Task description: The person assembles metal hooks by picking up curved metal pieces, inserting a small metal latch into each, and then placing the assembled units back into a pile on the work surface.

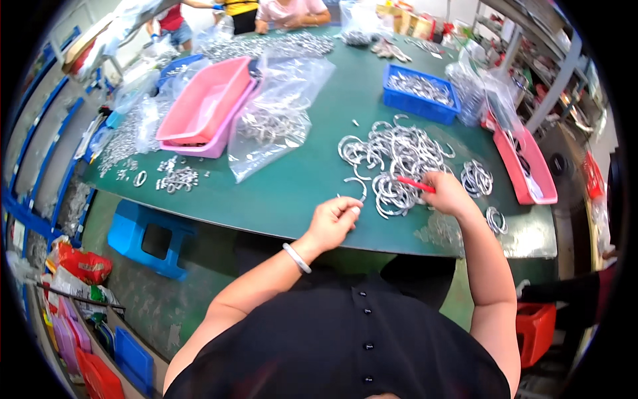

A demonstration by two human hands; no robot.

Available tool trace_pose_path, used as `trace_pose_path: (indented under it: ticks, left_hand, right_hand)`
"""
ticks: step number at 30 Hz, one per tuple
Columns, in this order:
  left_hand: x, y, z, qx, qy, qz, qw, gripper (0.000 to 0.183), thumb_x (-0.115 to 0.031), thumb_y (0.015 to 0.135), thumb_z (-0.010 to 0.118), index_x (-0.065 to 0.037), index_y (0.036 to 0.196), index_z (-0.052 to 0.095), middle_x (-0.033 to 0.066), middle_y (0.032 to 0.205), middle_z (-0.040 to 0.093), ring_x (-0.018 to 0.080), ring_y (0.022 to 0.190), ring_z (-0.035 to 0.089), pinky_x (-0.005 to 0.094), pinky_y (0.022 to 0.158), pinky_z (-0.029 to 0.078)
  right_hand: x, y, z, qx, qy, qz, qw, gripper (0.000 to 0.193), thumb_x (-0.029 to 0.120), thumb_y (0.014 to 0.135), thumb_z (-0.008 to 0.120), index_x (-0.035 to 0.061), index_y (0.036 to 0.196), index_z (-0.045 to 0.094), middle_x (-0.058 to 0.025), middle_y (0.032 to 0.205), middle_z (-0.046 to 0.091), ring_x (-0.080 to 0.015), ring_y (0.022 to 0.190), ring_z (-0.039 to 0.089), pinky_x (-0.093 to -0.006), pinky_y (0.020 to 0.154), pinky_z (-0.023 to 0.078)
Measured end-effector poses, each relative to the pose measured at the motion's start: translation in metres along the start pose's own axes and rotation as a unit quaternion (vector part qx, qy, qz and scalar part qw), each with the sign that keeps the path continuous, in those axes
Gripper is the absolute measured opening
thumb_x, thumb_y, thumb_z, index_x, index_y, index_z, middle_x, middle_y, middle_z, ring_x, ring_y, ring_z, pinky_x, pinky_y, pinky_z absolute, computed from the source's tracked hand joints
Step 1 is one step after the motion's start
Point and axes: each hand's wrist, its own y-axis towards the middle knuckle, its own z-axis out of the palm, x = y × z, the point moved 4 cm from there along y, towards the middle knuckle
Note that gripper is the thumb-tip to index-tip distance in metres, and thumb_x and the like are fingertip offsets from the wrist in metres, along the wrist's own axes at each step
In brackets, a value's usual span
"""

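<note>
My left hand is closed in a pinch at the table's near edge, wearing a pale bangle on its wrist. A thin, open silvery metal ring curves up from its fingertips. To the right, my right hand grips a slim red tool; its far tip lies over the rings and its kind cannot be made out. Both hands are beside a loose heap of silvery C-shaped metal rings. Just right of my right hand lies a smaller pile of rings, with a few more rings nearer me.
A blue bin of small metal parts stands beyond the heap. A pink tray is at right; stacked pink bins and a plastic bag are at left. A blue stool is below the green table. People are across.
</note>
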Motion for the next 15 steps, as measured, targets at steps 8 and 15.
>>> trace_pose_path:
  ticks: [8,15]
  left_hand:
    - [-0.003,-0.002,-0.002,0.000,-0.008,-0.003,1.000,0.014,-0.009,0.085,0.051,-0.002,0.094,0.058,0.0007,0.072,0.055,0.0052,0.060,0.051,0.0185,0.056,0.044]
    - [-0.004,-0.002,-0.001,0.007,-0.008,-0.008,1.000,0.015,-0.009,0.085,0.051,-0.001,0.094,0.058,0.0002,0.072,0.054,0.0052,0.060,0.051,0.0185,0.056,0.044]
  right_hand:
    - [-0.017,-0.010,0.006,0.022,0.122,0.079,0.989,0.023,0.017,0.065,0.065,-0.0024,0.068,0.054,-0.0157,0.058,0.052,-0.0241,0.055,0.049,-0.0347,0.056,0.041]
    - [-0.012,0.001,-0.002,-0.099,0.166,0.065,0.979,0.016,0.013,0.076,0.053,-0.0030,0.076,0.056,-0.0163,0.067,0.057,-0.0280,0.064,0.056,-0.0361,0.061,0.043]
